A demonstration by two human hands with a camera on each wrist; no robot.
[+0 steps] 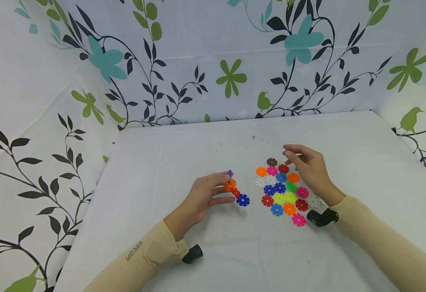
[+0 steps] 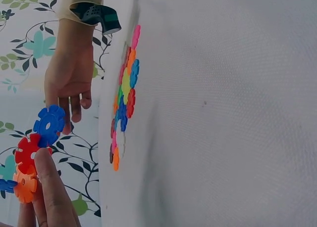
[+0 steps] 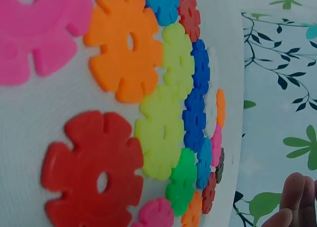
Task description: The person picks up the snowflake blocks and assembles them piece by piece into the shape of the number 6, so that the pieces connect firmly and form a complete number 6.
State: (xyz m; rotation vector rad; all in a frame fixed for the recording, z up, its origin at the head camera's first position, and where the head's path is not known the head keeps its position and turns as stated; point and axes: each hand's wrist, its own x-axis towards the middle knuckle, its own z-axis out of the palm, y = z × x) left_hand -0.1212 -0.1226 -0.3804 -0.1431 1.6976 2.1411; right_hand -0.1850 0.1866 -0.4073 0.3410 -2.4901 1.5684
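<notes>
Both hands are held in front of the person over a white table, and in the head view the left hand [image 1: 202, 194] reaches in from the lower left, its thumb and fingers pinching a short chain [image 1: 236, 193] of notched plastic discs: two blue, one orange, one red. The chain slants down from the fingertips, near the loose discs [image 1: 279, 198] but apart from them. The right hand [image 1: 309, 166] is bent at the wrist beyond the far right edge of those discs, fingers loosely bent, thumb near the forefinger, with nothing visible in its grasp. The loose discs lie flat and close together on the table [image 1: 143, 162], in pink, orange, red, yellow, green, blue, white and brown. Cream sleeves [image 1: 381, 239] cover both forearms, and a black device [image 1: 192, 254] sits at each cuff. Patterned cloth [image 1: 183, 61] with leaves, flowers and birds hangs behind the table and along its sides; the tabletop shows faint creases and a few dark specks. From the left wrist, the chain stands clear of the table at the left hand's fingers, while the right hand hangs with relaxed fingers farther off. From the right wrist, discs fill much of the frame, and the right hand's fingertips show at the lower right corner, before the cloth.
</notes>
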